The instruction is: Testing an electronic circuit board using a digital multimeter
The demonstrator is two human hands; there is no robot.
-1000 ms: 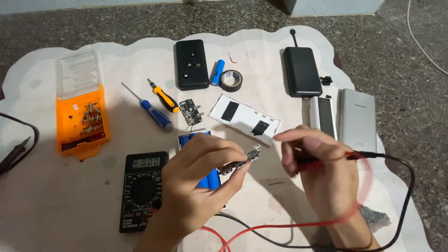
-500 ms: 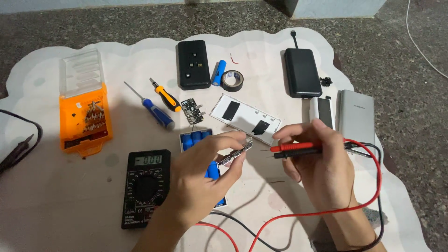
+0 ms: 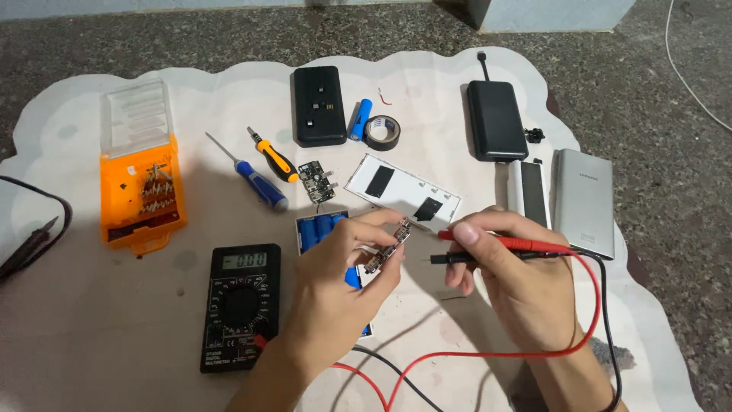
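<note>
Left hand [image 3: 335, 282]: grip pinched a small circuit board [image 3: 387, 248]. Right hand [image 3: 518, 286]: grip closed on red probe [image 3: 503, 240] and black probe [image 3: 465, 259]. Multimeter [image 3: 241, 307] lay nearby.

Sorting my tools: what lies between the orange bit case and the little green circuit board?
In the head view, two screwdrivers lie between the bit case and the green board: a blue-handled one and an orange-and-black one.

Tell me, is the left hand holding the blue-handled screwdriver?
No, the left hand pinches a small circuit board, while the blue-handled screwdriver lies untouched on the white mat.
</note>
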